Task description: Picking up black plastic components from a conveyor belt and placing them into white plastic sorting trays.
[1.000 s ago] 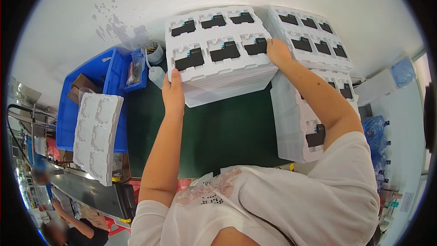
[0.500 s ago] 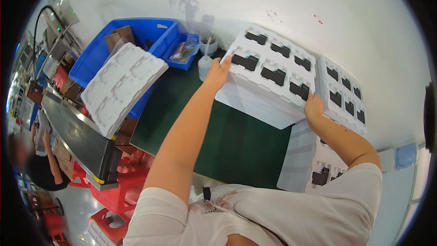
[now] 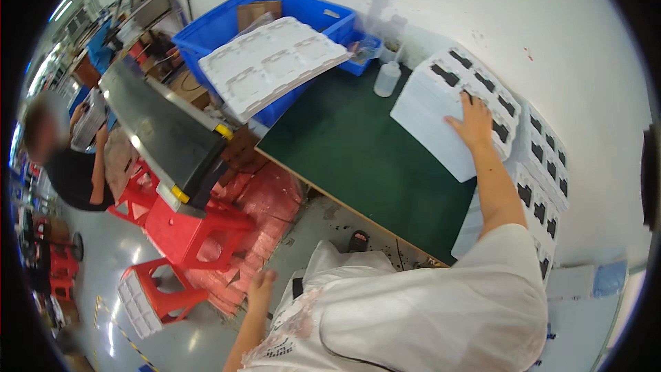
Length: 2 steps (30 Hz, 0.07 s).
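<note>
My right hand [image 3: 475, 122] rests with spread fingers on the top and near edge of a tall stack of white molded trays [image 3: 430, 117]. Its fingertips touch beside one of the black flat parts [image 3: 444, 74] lying in the top tray's pockets. Away from the table, my left hand [image 3: 260, 291] hangs low by my side. Nothing shows in its loosely bent fingers. One white molded tray [image 3: 275, 62], its pockets bare, lies tilted on the blue bin [image 3: 206, 38] at the far left of the table.
More tray stacks with black parts [image 3: 547, 148] stand to the right along the wall. A white squeeze bottle [image 3: 387, 79] stands on the green table [image 3: 358, 158]. At left are a dark conveyor [image 3: 165, 134], red stools [image 3: 200, 234] and a seated person [image 3: 76, 165].
My left hand has let go of the tray stack and dropped to my side. The right hand has shifted onto the stack's near edge. My view has turned left.
</note>
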Tool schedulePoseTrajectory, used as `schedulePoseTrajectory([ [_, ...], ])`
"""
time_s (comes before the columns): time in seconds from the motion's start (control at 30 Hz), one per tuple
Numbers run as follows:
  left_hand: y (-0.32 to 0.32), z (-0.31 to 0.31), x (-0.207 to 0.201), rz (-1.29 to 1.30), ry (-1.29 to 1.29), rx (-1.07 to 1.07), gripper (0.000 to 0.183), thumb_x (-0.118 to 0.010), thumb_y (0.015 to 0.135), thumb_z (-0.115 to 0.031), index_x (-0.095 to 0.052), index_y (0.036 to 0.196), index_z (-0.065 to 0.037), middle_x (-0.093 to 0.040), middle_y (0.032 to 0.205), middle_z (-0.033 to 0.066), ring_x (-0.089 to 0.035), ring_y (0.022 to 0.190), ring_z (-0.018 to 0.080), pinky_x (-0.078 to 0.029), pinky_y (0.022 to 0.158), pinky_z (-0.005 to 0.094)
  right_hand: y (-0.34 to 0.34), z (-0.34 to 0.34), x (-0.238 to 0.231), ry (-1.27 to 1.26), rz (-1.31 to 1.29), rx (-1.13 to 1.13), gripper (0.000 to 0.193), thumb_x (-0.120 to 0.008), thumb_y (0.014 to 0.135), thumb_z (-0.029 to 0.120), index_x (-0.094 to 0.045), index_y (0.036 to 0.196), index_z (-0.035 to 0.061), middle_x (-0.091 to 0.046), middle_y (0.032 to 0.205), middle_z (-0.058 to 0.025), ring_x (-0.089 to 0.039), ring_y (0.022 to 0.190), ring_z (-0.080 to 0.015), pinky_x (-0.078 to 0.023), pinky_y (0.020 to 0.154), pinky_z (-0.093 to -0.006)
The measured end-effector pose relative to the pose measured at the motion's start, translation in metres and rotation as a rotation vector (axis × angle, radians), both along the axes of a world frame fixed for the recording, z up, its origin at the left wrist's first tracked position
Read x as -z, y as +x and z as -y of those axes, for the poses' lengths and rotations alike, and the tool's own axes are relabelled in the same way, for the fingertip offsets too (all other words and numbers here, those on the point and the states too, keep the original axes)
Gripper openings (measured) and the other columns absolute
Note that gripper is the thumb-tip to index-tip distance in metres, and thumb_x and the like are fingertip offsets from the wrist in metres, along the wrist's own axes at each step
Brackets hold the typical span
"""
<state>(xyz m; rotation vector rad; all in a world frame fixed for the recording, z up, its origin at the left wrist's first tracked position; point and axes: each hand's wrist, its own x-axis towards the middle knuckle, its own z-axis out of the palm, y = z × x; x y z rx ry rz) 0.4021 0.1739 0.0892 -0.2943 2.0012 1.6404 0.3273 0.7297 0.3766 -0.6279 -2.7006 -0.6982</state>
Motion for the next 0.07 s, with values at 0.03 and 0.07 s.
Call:
schedulePoseTrajectory([
  [0.03,0.041,0.087,0.104,-0.002,-0.015,-0.048,0.031,-0.053,0.090,-0.026,-0.062,0.107,-0.001,-0.064,0.097,0.0067,-0.058,0.093,0.0145,-0.045,0.078,0.0269,-0.012,-0.006,0.004,-0.159,0.003,0.065,0.090,-0.065,0.070,0.057,-0.030,0.138,0.0089,-0.033,0.138,-0.0211,-0.023,0.132,-0.0375,-0.022,0.104,-0.0539],
  [0.07,0.049,0.156,0.180,-0.228,0.205,-0.134,0.037,-0.061,0.086,-0.026,-0.054,0.115,-0.003,-0.063,0.105,0.0078,-0.059,0.099,0.0226,-0.046,0.081,0.0334,-0.026,-0.020,0.010,-0.324,0.018,0.121,0.092,-0.064,0.069,0.059,-0.028,0.139,0.0116,-0.030,0.141,-0.0203,-0.018,0.134,-0.0372,-0.018,0.106,-0.0535],
])
